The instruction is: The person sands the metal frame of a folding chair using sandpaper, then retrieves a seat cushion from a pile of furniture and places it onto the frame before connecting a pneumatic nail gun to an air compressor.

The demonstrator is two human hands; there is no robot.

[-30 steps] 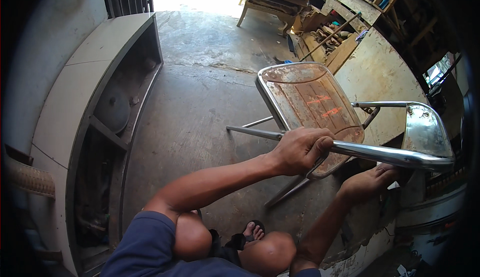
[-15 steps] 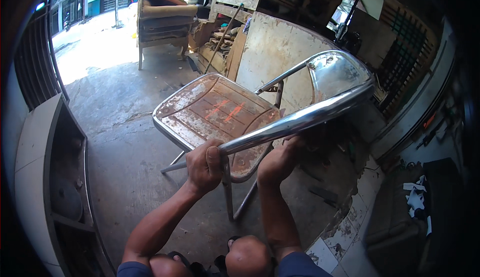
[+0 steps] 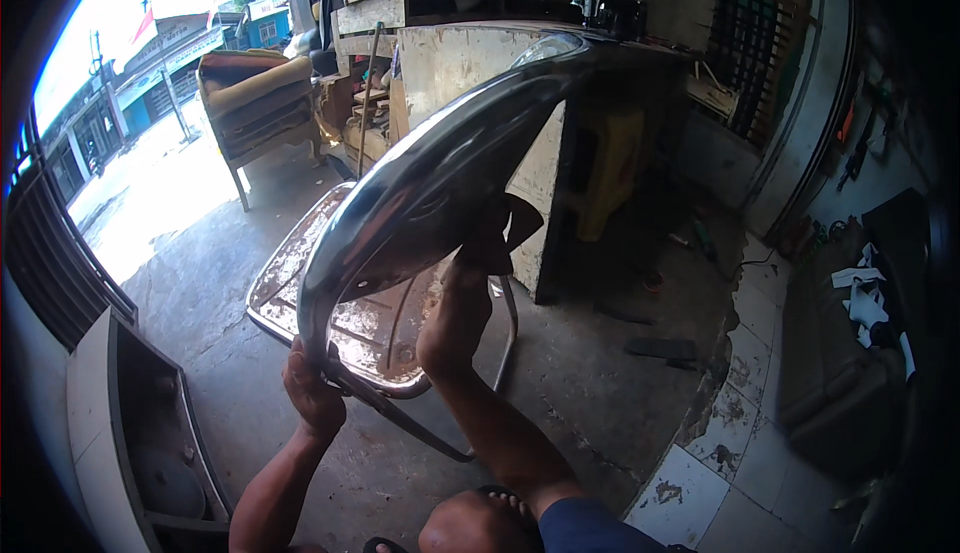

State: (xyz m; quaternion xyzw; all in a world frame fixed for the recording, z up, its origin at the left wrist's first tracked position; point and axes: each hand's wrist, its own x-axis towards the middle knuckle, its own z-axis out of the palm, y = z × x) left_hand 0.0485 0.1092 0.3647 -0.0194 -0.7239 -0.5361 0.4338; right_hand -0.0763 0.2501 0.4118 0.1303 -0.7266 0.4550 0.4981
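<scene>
A metal chair with a shiny chromed backrest (image 3: pixel 430 173) stands tilted in front of me, its back rising close to view. Below it shows the rusty, paint-worn seat (image 3: pixel 385 328). My left hand (image 3: pixel 312 388) is closed around the chair's frame tube at the lower left end of the backrest. Behind the backrest, my right hand (image 3: pixel 462 298) is raised, its fingers partly in shadow. It grips a dark, thin, folded piece (image 3: pixel 522 223), like a cloth or abrasive sheet, against or close to the backrest's underside; contact is hard to make out.
A low tiled cabinet (image 3: pixel 115 423) stands at the left. A worn armchair (image 3: pixel 260 103) is farther back by the bright street. On the right, a dark padded piece (image 3: pixel 840 383) carries white scraps. Dark flat pieces (image 3: pixel 660 348) lie on the concrete floor.
The chair has turned and tipped, bringing its backrest up and nearer, across the seat. Both hands moved with it; my left hand went left and down, my right hand left. The view also shifted.
</scene>
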